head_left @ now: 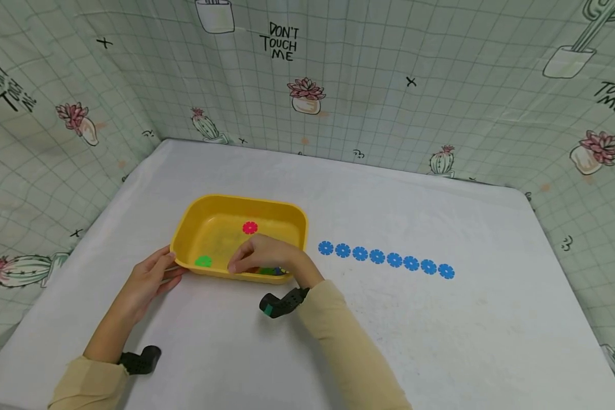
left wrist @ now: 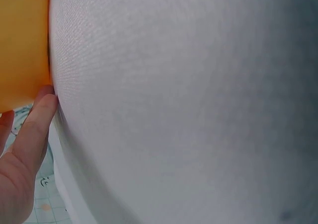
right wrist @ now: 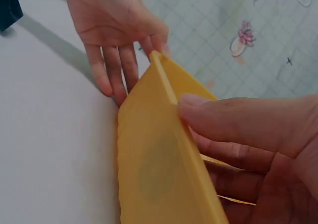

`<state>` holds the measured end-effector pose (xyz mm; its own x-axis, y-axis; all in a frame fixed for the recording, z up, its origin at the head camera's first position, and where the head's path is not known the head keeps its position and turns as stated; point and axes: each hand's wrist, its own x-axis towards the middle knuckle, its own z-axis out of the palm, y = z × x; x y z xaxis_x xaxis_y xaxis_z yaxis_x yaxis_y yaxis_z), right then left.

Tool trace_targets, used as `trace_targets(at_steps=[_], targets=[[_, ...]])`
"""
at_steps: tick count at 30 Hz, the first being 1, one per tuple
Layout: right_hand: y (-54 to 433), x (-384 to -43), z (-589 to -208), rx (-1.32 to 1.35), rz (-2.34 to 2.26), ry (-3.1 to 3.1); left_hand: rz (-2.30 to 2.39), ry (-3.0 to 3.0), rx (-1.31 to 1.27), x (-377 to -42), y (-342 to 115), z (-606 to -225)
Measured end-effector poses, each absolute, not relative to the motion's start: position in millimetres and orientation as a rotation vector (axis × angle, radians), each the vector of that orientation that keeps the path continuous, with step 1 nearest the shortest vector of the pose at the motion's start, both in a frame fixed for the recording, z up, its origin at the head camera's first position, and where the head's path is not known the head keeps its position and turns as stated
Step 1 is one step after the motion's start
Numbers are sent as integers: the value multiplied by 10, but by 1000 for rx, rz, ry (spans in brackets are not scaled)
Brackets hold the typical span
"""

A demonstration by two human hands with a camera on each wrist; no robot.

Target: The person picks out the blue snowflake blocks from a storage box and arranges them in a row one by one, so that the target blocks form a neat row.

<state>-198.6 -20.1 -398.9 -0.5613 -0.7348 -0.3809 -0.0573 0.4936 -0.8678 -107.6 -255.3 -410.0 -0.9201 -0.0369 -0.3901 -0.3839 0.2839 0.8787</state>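
Note:
A yellow tray (head_left: 238,200) stands on the white-covered table. My left hand (head_left: 146,283) holds its front left corner, with the thumb near the rim and the fingers low against the outside wall. Inside the tray, my right hand (head_left: 267,254) is bent down at the front wall, its thumb by the rim; the tray wall hides its fingertips. In the tray lie a red flower-shaped disc (head_left: 250,228) and a green disc (head_left: 203,261). More green and dark pieces (head_left: 273,271) show beneath the right hand.
Several blue flower-shaped discs (head_left: 377,256) form a slanting row to the right of the tray. A patterned curtain (head_left: 359,68) surrounds the table's back and sides. Each wrist wears a black camera band (head_left: 282,303).

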Motion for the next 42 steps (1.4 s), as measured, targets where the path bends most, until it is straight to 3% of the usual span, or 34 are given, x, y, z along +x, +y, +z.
trace_targets(at_steps=[27, 42], targets=[[100, -1830, -3795, -747, -1216, 2078, 1687, 2253, -389, -1085, -2555, -4101], [609, -1718, -3686, -471, -1584, 2230, 1689, 2249, -392, -1074, -2553, -4098]])
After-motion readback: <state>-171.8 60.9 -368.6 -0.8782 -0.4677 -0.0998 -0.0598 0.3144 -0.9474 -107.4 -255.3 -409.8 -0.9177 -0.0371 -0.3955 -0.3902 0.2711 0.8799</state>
